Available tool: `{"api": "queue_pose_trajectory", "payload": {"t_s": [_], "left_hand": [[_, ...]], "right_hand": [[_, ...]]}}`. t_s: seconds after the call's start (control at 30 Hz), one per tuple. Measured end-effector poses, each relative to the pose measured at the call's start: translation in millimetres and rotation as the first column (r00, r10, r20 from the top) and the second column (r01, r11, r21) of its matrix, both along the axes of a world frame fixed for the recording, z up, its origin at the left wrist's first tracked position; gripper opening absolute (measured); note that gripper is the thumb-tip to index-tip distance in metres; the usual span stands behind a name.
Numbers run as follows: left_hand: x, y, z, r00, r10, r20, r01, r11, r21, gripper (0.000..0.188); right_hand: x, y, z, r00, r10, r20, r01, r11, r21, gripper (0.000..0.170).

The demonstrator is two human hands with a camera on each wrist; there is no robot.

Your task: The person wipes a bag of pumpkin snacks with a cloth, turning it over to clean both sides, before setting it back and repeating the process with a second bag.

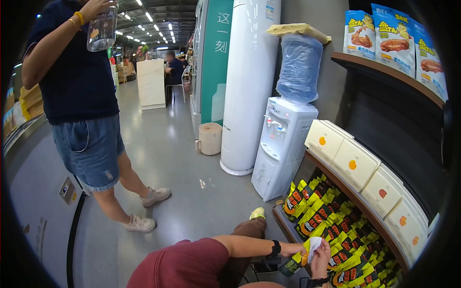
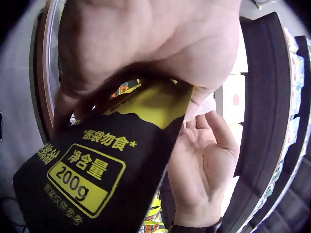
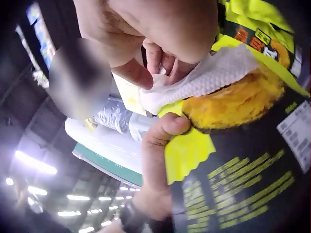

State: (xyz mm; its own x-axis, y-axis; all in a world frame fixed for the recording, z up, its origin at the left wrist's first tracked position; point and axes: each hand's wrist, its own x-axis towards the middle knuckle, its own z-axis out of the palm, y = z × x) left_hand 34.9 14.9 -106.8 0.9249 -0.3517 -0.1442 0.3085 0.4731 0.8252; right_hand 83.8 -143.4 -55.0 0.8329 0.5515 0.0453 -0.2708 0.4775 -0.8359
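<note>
My left hand (image 1: pixel 294 249) grips a black and yellow bag (image 1: pixel 289 267) by its yellow upper part; in the right wrist view its thumb presses the yellow edge. The bag (image 2: pixel 87 170) fills the lower left of the left wrist view, with "200g" on it. My right hand (image 1: pixel 320 259) pinches a white textured cloth or tissue (image 1: pixel 314 244). In the right wrist view the white tissue (image 3: pixel 209 77) lies against the bag (image 3: pixel 233 170), just above its orange food picture. My right palm (image 2: pixel 199 170) faces the left wrist camera.
Rows of similar bags (image 1: pixel 343 254) fill the low shelf at right, with cream boxes (image 1: pixel 353 161) above and blue packets (image 1: pixel 394 41) on top. A water dispenser (image 1: pixel 283 144) stands ahead. At left, a person in denim shorts (image 1: pixel 89 149) holds a clear bottle (image 1: pixel 102 29).
</note>
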Motion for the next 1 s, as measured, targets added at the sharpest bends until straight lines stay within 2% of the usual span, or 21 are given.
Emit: {"api": "queue_pose_trajectory", "payload": {"t_s": [0.1,0.13,0.17,0.2,0.23,0.27,0.3,0.33,0.4,0.43,0.57,0.63,0.7,0.73,0.77,0.8,0.83,0.9,0.93,0.97,1.0], "left_hand": [[-0.1,0.2,4.3,0.999,-0.039,-0.029,0.039,0.999,-0.001,0.051],[2.0,2.6,2.7,0.995,-0.074,-0.06,0.075,0.997,0.009,0.044],[5.0,2.2,-1.4,0.995,-0.074,-0.061,0.074,0.997,0.006,0.044],[5.3,-0.1,-1.0,0.996,-0.074,-0.05,0.074,0.997,0.008,0.044],[5.1,-0.8,-0.3,0.997,-0.073,-0.037,0.074,0.997,0.011,0.045],[2.6,-2.8,-1.2,0.996,-0.074,-0.041,0.074,0.997,0.008,0.045],[-9.4,-5.2,18.3,1.0,-0.002,0.002,0.002,1.0,0.02,0.044],[-16.2,-7.4,28.5,0.997,0.068,0.044,-0.07,0.997,0.028,0.043],[-7.8,-5.1,18.2,0.999,0.022,0.044,-0.024,0.999,0.034,0.044],[-4.7,-4.8,14.2,0.999,-0.02,0.046,0.018,0.999,0.042,0.046],[-11.1,-5.7,18.8,0.999,0.003,0.05,-0.002,1.0,-0.017,0.047],[-1.4,-3.4,11.5,0.99,-0.14,0.029,0.139,0.989,0.041,0.06],[-3.0,-7.4,16.6,0.991,-0.132,0.024,0.13,0.989,0.068,0.061],[-7.4,-5.5,24.6,0.994,-0.109,0.015,0.107,0.989,0.1,0.061],[-14.7,-12.3,29.7,0.997,0.015,0.073,-0.02,0.998,0.068,0.051],[-11.3,-14.1,23.1,0.997,0.011,0.071,-0.016,0.998,0.069,0.051],[-3.1,-15.1,7.6,0.995,0.038,0.09,-0.047,0.994,0.1,0.047],[14.1,-13.4,-26.7,0.993,0.064,0.104,-0.077,0.989,0.128,0.043],[22.0,-9.4,-39.4,0.996,-0.004,0.093,-0.016,0.976,0.215,0.044],[29.3,-6.2,-53.7,0.995,-0.071,0.075,0.046,0.953,0.299,0.044],[37.5,-2.6,-67.7,0.995,-0.071,0.072,0.047,0.954,0.297,0.044]], "right_hand": [[-7.0,0.7,3.1,0.959,0.035,0.282,0.001,0.992,-0.129,0.049],[-5.0,1.3,0.7,0.959,0.038,0.282,-0.001,0.991,-0.132,0.049],[-2.8,1.1,-3.6,0.87,0.047,0.491,0.077,0.97,-0.23,0.052],[-4.8,1.4,-3.4,0.737,0.081,0.671,0.174,0.937,-0.304,0.056],[-7.2,1.1,-1.8,0.738,0.081,0.67,0.173,0.937,-0.304,0.056],[-11.5,-1.7,0.4,0.661,0.149,0.736,0.25,0.881,-0.403,0.057],[-17.2,-1.8,6.9,0.578,0.228,0.784,0.335,0.81,-0.482,0.06],[-24.2,-1.0,14.7,0.58,0.229,0.782,0.334,0.808,-0.485,0.06],[-35.0,0.6,27.9,0.524,0.328,0.786,0.389,0.729,-0.564,0.06],[-34.6,-0.3,27.2,0.524,0.332,0.784,0.389,0.726,-0.567,0.06],[-22.8,0.3,13.3,0.504,0.315,0.804,0.46,0.69,-0.559,0.059],[-6.3,-6.7,-4.6,0.492,0.285,0.823,0.5,0.681,-0.535,0.058],[10.0,-9.8,-27.7,0.643,0.196,0.741,0.504,0.621,-0.601,0.058],[12.1,-7.6,-25.2,0.64,0.184,0.746,0.512,0.623,-0.592,0.058],[10.4,-8.3,-23.9,0.667,0.175,0.724,0.439,0.694,-0.571,0.059],[7.6,-8.1,-22.8,0.693,0.173,0.7,0.359,0.759,-0.543,0.06],[4.1,-5.4,-20.8,0.694,0.17,0.7,0.36,0.759,-0.542,0.06],[-8.7,0.1,-14.9,0.46,0.196,0.866,0.456,0.785,-0.419,0.063],[-17.5,2.5,-5.1,0.462,0.198,0.865,0.455,0.784,-0.422,0.063],[-28.2,4.4,7.8,0.37,0.292,0.882,0.467,0.762,-0.448,0.062],[-34.8,6.3,14.7,0.273,0.383,0.883,0.483,0.739,-0.47,0.062]]}}
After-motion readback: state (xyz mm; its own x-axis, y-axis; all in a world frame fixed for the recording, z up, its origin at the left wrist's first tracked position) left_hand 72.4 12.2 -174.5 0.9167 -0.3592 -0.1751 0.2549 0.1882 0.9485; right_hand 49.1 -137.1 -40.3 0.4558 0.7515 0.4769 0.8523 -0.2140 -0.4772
